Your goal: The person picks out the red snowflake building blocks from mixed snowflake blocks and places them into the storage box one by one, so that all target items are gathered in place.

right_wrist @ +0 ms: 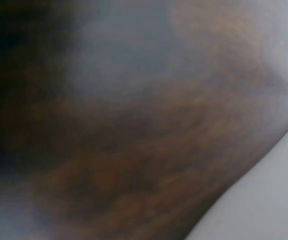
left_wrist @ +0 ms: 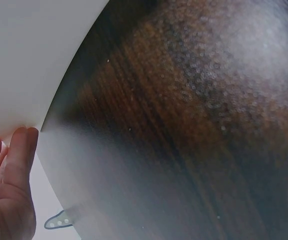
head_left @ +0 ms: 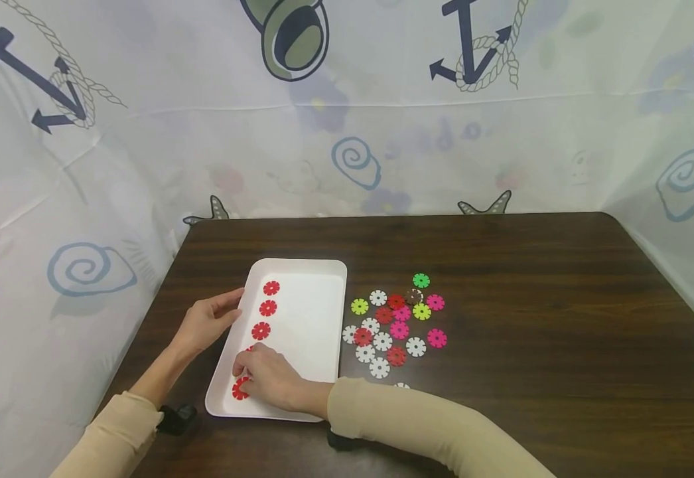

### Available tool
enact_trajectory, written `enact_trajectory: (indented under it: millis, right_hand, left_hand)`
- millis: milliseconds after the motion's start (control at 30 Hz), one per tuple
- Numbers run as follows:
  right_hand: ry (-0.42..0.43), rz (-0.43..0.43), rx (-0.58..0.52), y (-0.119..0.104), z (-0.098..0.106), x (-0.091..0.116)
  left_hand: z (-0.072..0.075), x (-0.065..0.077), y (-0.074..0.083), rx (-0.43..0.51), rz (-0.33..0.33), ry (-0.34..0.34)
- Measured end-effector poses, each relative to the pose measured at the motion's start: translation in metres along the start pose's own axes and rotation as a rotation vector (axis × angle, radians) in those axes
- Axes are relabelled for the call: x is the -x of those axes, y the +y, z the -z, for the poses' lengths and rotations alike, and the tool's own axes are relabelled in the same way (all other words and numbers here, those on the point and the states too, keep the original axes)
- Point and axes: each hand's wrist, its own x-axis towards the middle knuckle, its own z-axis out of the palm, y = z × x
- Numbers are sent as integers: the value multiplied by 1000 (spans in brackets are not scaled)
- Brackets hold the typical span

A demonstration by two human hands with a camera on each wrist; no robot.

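Fingers extended, a left hand [head_left: 206, 325] touches the edge of a white rectangular tray [head_left: 317, 318] on a dark wood-grain bench [head_left: 532, 332]; a right hand [head_left: 272, 377], its grip impossible to tell, partly hides two notched red discs [head_left: 237, 391] inside.

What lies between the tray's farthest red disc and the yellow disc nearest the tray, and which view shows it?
Bare tray out to its right rim, then a thin strip of bare table. The head view shows it.
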Motion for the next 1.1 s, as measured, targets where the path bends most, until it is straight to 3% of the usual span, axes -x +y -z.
enact_trajectory:
  millis: [533, 733, 1100]
  right_hand:
    - [14, -23, -57, -2, 5, 4]
    - [30, 12, -74, -4, 16, 10]
    - [96, 38, -247, 9, 50, 29]
  left_hand:
    - [-1, 0, 0, 5, -6, 4]
    - [-1, 0, 0, -15, -18, 17]
    - [-3, 3, 0, 4, -5, 24]
